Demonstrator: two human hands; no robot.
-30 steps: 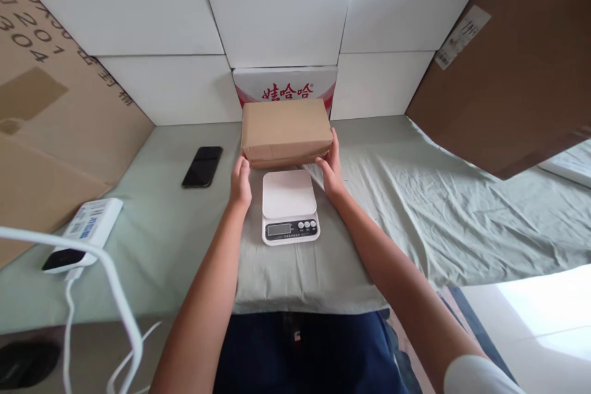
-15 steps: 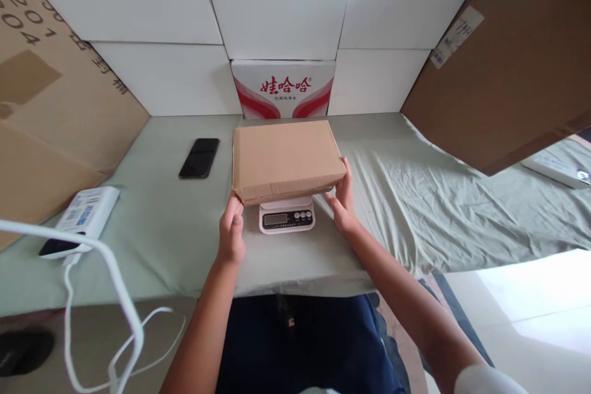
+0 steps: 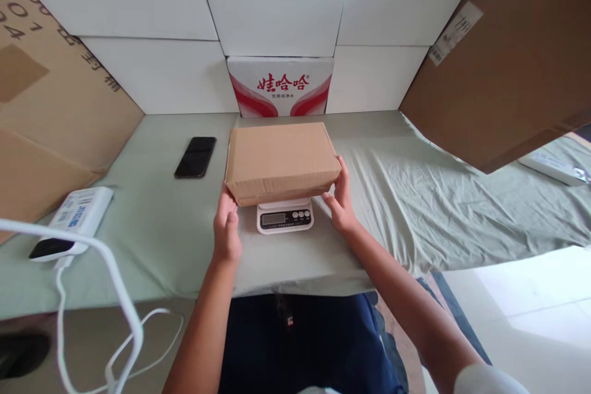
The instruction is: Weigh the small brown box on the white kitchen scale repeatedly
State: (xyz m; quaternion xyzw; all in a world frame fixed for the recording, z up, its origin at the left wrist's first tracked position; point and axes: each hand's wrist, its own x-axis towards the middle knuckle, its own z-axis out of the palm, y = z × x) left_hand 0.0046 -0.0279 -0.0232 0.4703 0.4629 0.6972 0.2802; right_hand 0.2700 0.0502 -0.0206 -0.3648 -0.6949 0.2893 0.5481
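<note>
Left hand: my left hand (image 3: pixel 227 231) is reaching up to the near left corner of the cardboard box (image 3: pixel 281 160); the fingers (image 3: pixel 225 205) are lying straight and close together, their tips touching the box's lower edge, not curling round it.

Right hand: my right hand (image 3: pixel 340 197) is cupping the near right corner of the box; the fingers (image 3: pixel 343 173) are standing upright together against its right side, and the thumb (image 3: pixel 329 200) is reaching in under the front edge.

Grip: I am steadying the box between both hands at its two near corners; whether I am pressing hard or only touching, I cannot tell.

Cardboard box: it is sitting flat and level on the kitchen scale (image 3: pixel 285 217), covering the whole platform and hanging over it on every side I can see.

Kitchen scale: only its front strip is showing under the box, with the display and the small round buttons facing me; the reading is too small to make out.

Surface: the scale is standing on a table under a pale green cloth (image 3: pixel 443 197), which is lying wrinkled on the right.

Behind the box: a red and white printed carton (image 3: pixel 280 85) is standing against the white panels, apart from the box.

To the left: a black phone (image 3: pixel 195 157) is lying flat on the cloth, well apart from my left hand; further left a white power strip (image 3: pixel 74 220) is lying near the table edge, with a white cable (image 3: pixel 117 295) curving down in front.
</note>
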